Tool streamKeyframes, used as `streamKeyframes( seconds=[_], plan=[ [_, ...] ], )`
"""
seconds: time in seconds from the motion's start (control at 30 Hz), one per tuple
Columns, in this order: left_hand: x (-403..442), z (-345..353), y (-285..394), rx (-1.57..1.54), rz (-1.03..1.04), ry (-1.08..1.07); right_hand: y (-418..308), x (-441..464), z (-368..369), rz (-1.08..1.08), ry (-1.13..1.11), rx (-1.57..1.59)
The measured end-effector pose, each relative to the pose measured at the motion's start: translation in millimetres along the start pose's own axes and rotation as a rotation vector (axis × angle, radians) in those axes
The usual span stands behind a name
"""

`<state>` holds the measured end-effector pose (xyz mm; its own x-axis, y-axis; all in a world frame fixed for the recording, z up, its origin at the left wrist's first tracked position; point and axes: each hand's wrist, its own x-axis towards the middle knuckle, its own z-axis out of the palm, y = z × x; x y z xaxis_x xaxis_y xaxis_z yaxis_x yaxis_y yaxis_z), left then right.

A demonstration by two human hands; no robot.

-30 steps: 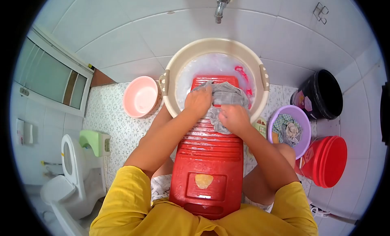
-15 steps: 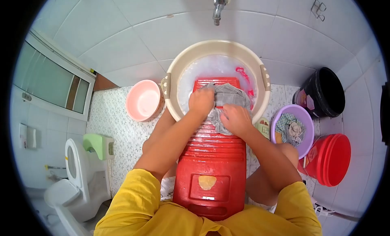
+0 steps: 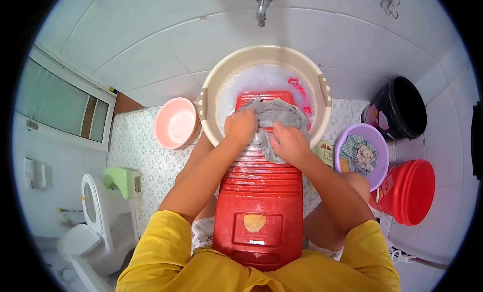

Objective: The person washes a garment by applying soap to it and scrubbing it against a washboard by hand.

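A wet grey cloth [image 3: 282, 115] lies over the ribbed upper part of a red washboard [image 3: 259, 191]. My left hand [image 3: 240, 126] is closed on the cloth's left side. On its lower right part, my right hand [image 3: 289, 142] grips the fabric with curled fingers. The washboard's far end stands in a large beige basin [image 3: 211, 98] of cloudy, soapy water, and its near end leans against my body. A yellowish piece of soap [image 3: 254, 222] sits in the board's recess. Something bright pink [image 3: 298, 86] floats at the basin's right side.
A pink basin [image 3: 175, 123] stands left. To the right are a purple basin [image 3: 382, 161] holding clothes, a black bucket [image 3: 395, 111] and a red bucket [image 3: 415, 191]. A tap [image 3: 262, 8] hangs above. A green stool [image 3: 118, 180] and toilet [image 3: 95, 211] stand far left.
The view has shifted slightly. My right hand's fingers have loosened and spread a little on the cloth, while my left hand has moved slightly toward me and left.
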<state>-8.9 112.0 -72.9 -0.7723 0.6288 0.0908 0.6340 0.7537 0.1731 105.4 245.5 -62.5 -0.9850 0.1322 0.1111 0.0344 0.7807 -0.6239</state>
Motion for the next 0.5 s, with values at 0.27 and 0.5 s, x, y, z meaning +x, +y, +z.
streamKeyframes(
  seconds=[0.27, 0.5],
  plan=[
    [-95.7, -54.9, 25.1, -0.157, 0.273, -0.042, 0.3, -2.6, -4.9, -0.045, -0.043, 0.007],
    [-76.8, -40.2, 15.6, -0.479, 0.091, 0.099, -30.7, -33.9, -7.0, -0.301, -0.001, -0.005]
  ],
)
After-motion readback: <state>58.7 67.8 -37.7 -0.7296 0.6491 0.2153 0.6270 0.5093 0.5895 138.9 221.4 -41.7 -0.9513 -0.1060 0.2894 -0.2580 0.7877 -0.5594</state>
